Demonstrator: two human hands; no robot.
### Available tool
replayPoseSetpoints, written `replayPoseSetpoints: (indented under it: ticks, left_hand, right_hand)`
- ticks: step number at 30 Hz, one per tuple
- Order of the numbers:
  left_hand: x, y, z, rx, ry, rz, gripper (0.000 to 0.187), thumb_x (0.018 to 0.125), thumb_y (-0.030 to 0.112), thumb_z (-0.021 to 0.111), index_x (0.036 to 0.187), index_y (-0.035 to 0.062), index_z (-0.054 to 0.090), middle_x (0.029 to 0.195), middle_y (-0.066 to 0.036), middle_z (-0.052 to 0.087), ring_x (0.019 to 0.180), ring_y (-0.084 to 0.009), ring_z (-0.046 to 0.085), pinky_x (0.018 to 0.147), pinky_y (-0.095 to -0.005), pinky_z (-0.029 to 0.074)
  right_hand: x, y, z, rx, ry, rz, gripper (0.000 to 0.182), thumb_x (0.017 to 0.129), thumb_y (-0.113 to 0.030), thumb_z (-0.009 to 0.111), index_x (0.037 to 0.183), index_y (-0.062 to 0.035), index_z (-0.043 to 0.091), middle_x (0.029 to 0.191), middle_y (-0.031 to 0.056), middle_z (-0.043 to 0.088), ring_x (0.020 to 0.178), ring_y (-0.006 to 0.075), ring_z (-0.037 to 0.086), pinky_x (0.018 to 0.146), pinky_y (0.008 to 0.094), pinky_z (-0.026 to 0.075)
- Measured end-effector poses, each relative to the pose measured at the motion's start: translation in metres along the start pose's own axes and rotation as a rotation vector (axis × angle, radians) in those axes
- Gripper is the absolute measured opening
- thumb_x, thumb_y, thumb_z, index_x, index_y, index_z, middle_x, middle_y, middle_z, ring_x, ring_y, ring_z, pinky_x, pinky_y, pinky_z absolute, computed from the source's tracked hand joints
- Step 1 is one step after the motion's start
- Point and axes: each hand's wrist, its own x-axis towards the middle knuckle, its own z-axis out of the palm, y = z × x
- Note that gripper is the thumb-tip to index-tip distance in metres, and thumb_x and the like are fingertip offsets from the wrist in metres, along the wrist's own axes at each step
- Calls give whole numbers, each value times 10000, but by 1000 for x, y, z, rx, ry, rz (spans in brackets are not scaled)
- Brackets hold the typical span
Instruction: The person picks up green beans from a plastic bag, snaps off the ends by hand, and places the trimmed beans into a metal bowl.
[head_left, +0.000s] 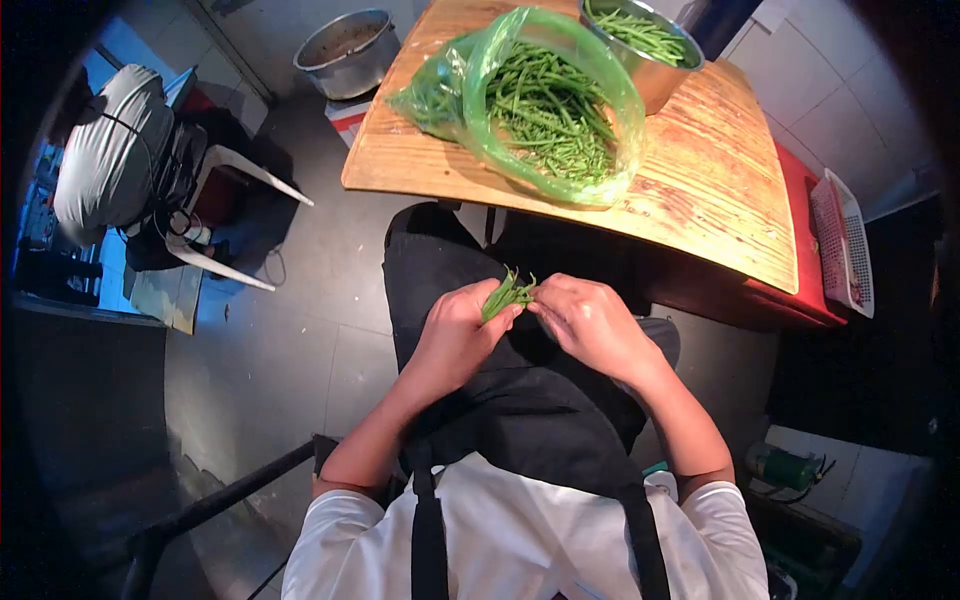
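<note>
Above my lap, my left hand (466, 328) is closed round a small bunch of green beans (507, 296), whose tips stick up past the fingers. Touching the bunch from the other side is my right hand (588, 318), its fingers pinched together at the bean ends; whatever lies between those fingertips is hidden. On the wooden table (700, 190) in front of me, a green plastic bag (485, 85) gapes towards me with many more green beans (550, 100) inside. Behind it stands a metal pot (665, 75) holding further beans.
A large metal pot (347, 75) stands left of the table on a red and white box. At the far left another person (115, 150) sits on a white chair (240, 170). A white plastic basket (842, 243) is at the table's right side. A black rail (220, 495) runs at lower left.
</note>
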Motion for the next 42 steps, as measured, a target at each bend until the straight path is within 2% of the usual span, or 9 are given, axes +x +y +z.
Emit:
replayPoseSetpoints:
  ticks: [4, 8, 11, 15, 17, 27, 33, 39, 42]
  left_hand:
    - [-3, 20, -11, 14, 23, 99, 171, 912, 119, 723, 937, -10, 613, 805, -188, 623, 768, -378, 637, 681, -442, 484]
    - [-14, 22, -9, -460, -89, -134, 92, 960, 87, 669, 983, -1, 654, 815, -65, 649, 739, -143, 608, 670, -308, 485]
    - [-21, 29, -6, -639, -36, -129, 88, 991, 97, 641, 984, 14, 670, 850, -1, 663, 762, -69, 586, 685, -242, 486]
    - [-17, 33, -14, -461, 13, -68, 82, 976, 88, 653, 989, 8, 666, 827, -18, 658, 727, -71, 573, 650, -252, 465]
    - [-8, 34, -20, -269, 33, -9, 72, 979, 81, 652, 1002, 16, 669, 816, 6, 654, 703, -52, 558, 616, -233, 445]
    - [35, 84, -36, -205, 119, -101, 110, 962, 104, 684, 1044, 33, 701, 745, 41, 622, 652, -38, 510, 589, -238, 433]
    - [63, 77, -40, -476, 74, -67, 144, 969, 92, 650, 1079, 7, 688, 787, 7, 656, 677, -66, 561, 618, -241, 459]
    - [77, 60, -22, -745, 225, -34, 75, 977, 83, 662, 1013, 17, 656, 803, -14, 665, 680, -56, 583, 598, -218, 466]
    - [81, 53, -25, -911, 226, -49, 86, 995, 120, 657, 989, 36, 636, 799, -22, 645, 656, -72, 568, 595, -228, 471]
  right_hand:
    - [-1, -2, -1, 136, 84, -41, 91, 884, -40, 677, 914, 41, 703, 777, 155, 669, 686, 308, 665, 607, 376, 536]
    - [-17, 6, 9, 1191, -13, 483, 153, 953, -102, 694, 955, 43, 744, 731, 48, 673, 550, 72, 586, 466, 205, 432]
    - [-17, -1, 14, 1580, 5, 562, 146, 921, -79, 700, 915, 62, 736, 703, 72, 668, 510, 107, 579, 450, 214, 430]
    - [-2, -8, -1, 1361, 53, 520, 125, 908, -43, 677, 905, 69, 732, 710, 87, 668, 524, 131, 593, 467, 233, 449]
    - [9, -19, -14, 437, 89, 188, 114, 918, -5, 648, 909, 80, 722, 771, 93, 671, 579, 124, 622, 504, 236, 489]
    - [39, -15, -41, 275, 302, -23, 155, 872, 24, 684, 1021, 46, 722, 824, 145, 687, 673, 242, 687, 626, 331, 541]
    - [57, -1, -45, 667, 344, 147, 139, 934, -31, 686, 1042, 50, 722, 806, 76, 704, 656, 117, 658, 608, 278, 550]
    - [71, 16, -27, 1666, 422, 444, 199, 955, -84, 687, 1102, 51, 684, 842, 72, 701, 665, 108, 653, 612, 229, 557]
    - [79, 23, -42, 1206, 569, 366, 190, 984, -89, 646, 1106, 47, 699, 914, 99, 717, 714, 133, 678, 654, 253, 570]
